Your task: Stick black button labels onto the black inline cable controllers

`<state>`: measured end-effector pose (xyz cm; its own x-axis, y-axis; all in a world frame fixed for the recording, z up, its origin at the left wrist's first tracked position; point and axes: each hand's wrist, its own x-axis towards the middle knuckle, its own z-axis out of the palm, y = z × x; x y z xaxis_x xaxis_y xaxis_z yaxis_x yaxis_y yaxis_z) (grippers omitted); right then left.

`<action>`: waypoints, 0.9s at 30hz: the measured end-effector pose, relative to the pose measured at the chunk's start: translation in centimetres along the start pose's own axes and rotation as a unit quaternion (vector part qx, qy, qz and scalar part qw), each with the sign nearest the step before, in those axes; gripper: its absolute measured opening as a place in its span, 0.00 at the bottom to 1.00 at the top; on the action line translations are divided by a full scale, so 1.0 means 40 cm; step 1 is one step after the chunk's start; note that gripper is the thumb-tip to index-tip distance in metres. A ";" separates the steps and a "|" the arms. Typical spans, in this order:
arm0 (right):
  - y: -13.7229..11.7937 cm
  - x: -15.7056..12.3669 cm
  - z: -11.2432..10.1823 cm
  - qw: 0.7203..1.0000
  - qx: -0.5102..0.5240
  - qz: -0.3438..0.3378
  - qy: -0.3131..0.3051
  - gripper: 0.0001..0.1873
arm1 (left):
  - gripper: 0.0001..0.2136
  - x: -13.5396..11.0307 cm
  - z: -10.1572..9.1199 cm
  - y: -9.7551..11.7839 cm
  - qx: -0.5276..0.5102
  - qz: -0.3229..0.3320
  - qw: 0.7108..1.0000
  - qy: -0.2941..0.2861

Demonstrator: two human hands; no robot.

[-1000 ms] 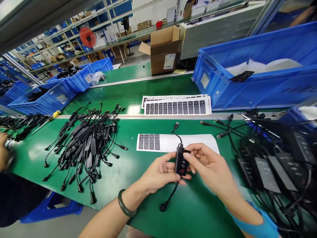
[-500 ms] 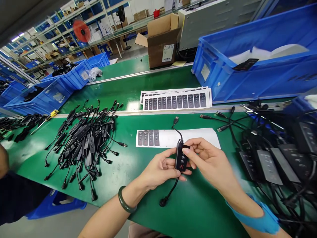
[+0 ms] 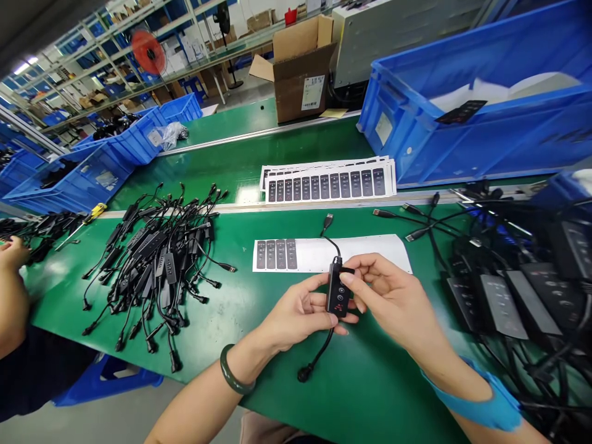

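My left hand point(image 3: 296, 317) is closed around a black cable controller point(image 3: 338, 305), held upright above the green table. A USB plug point(image 3: 327, 222) on a short lead rises from its top, and a round connector point(image 3: 305, 372) hangs below. My right hand point(image 3: 398, 296) pinches the upper end of a black button label point(image 3: 348, 271) at the controller's face; that end stands off at the upper right, while printed icons show lower down. Fingers partly hide the label. Behind my hands lies a white label sheet point(image 3: 319, 248) with several labels at its left end.
Finished-looking controllers with cables form a pile point(image 3: 157, 253) at left; more controllers point(image 3: 502, 302) lie at right. Printed label sheets point(image 3: 324, 185) are stacked behind. A large blue crate point(image 3: 462, 145) stands back right, a cardboard box point(image 3: 298, 80) behind. Another person's arm point(image 3: 12, 290) reaches in at left.
Both my hands keep nearly the same hold on the controller and label. The view has shifted slightly. At the left edge, the other person's hand has come into view over the table.
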<state>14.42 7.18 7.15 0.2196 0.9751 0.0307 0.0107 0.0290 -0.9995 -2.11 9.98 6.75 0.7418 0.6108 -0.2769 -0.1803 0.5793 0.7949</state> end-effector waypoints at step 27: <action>0.021 -0.008 0.009 0.992 -0.120 -0.011 0.045 0.16 | 0.30 0.001 0.020 -0.003 0.083 0.003 0.995 0.050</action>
<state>14.03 6.96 6.31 0.3035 0.9508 0.0628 0.2450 -0.0141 -0.9694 -1.56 9.51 7.08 0.6719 0.6689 -0.3180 -0.0681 0.4833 0.8728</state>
